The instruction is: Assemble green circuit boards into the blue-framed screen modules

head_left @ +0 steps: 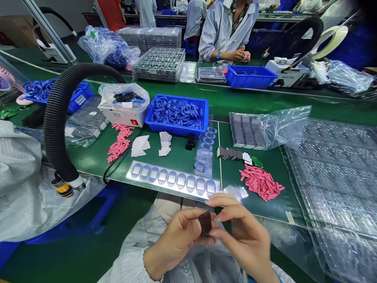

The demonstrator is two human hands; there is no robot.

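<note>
1. Green factory table (pixel 235 103) fills the view, and a co-worker (pixel 226 35) in a pale coat sits at its far side.
2. Left hand (pixel 173 243) has a closed grip on a small dark brown rectangular piece (pixel 204 223), held above the table's near edge.
3. Right hand (pixel 244 236) is also closed on this piece, pinching it from the other side.
4. Just beyond the hands lies a clear strip of blue oval parts (pixel 173 180).
5. Farther on stand a blue crate (pixel 176 116) of blue parts and a pile of pink strips (pixel 260 182).
</note>
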